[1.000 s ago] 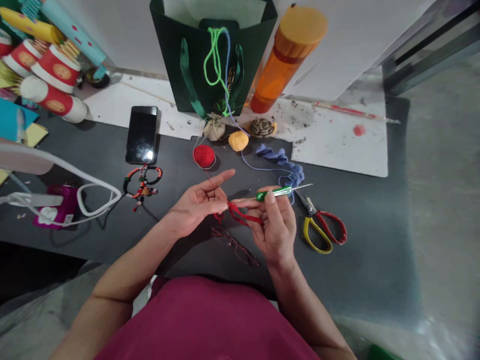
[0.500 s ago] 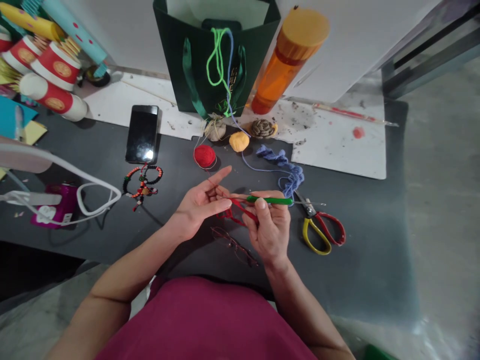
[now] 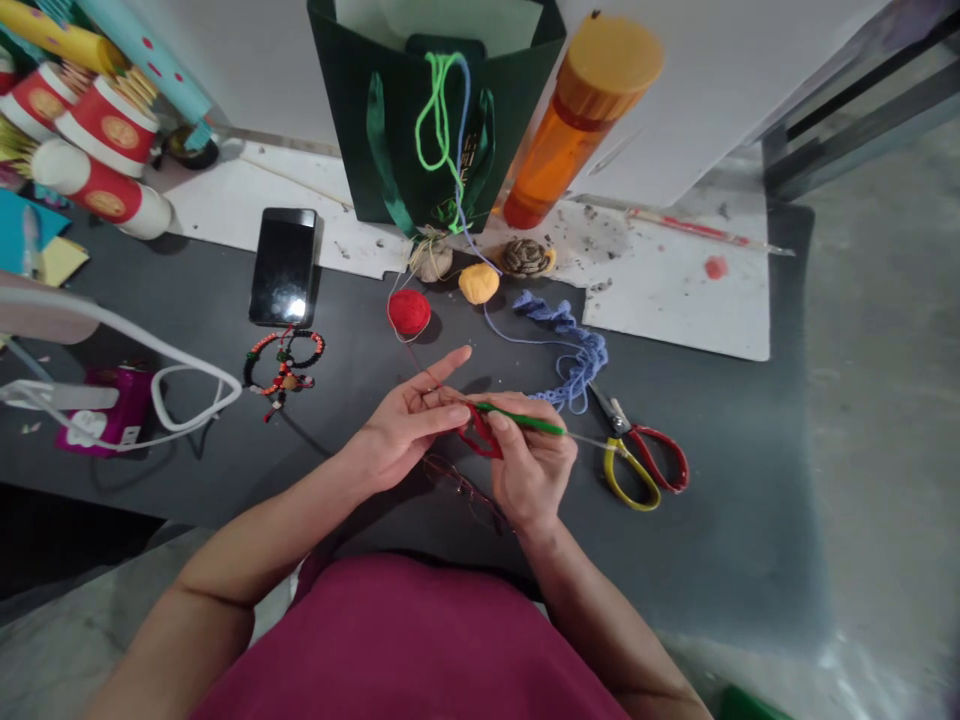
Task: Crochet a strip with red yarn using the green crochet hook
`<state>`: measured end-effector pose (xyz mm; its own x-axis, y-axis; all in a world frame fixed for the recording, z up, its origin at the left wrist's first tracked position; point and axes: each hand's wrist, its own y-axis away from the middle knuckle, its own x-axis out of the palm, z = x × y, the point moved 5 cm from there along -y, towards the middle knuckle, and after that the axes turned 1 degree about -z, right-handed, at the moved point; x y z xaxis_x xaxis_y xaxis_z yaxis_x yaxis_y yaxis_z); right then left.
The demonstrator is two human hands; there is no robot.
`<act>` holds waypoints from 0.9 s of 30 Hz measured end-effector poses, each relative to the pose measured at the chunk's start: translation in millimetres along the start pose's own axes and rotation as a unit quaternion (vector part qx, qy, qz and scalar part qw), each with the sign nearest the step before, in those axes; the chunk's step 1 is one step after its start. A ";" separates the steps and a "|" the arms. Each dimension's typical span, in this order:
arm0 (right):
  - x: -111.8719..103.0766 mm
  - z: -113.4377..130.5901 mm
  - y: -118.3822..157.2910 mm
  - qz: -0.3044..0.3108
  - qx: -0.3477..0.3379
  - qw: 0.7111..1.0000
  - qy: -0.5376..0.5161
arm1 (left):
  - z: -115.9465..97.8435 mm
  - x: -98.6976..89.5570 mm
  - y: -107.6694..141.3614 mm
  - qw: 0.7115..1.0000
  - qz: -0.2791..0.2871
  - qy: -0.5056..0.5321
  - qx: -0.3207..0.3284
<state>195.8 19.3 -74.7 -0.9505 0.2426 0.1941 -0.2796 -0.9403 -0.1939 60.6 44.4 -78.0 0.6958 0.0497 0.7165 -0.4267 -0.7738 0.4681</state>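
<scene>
Above the table (image 3: 720, 540), toward its near edge, I should hold the red yarn piece (image 3: 486, 440) evenly tensioned, my left hand (image 3: 401, 425) pinching it, forefinger extended, my right hand (image 3: 534, 470) curled around the green-handled hook (image 3: 534, 421), whose working tip I cannot clearly see.

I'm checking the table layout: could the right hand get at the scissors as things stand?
Probably yes: the scissors lie just beside the right hand, handles largely uncovered. But that hand grips a green-handled crochet hook, so it may need freeing first.
</scene>
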 end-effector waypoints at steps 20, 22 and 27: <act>0.1 1.6 -10.9 0.009 0.189 0.977 -0.097 | -2.6 2.4 -1.5 0.996 0.076 -0.022 -0.036; 4.0 -2.5 -8.6 0.022 0.205 0.972 -0.114 | -5.2 4.8 -0.3 0.996 0.074 -0.039 -0.004; 3.4 -10.6 -1.5 0.000 0.144 0.987 -0.071 | -11.8 0.7 2.9 0.992 -0.010 -0.106 0.067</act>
<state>191.5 24.1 -84.0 -0.9165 0.2256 0.3303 -0.2095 -0.9742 0.0841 53.1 49.7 -70.1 0.8154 -0.0562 0.5762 -0.3405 -0.8515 0.3988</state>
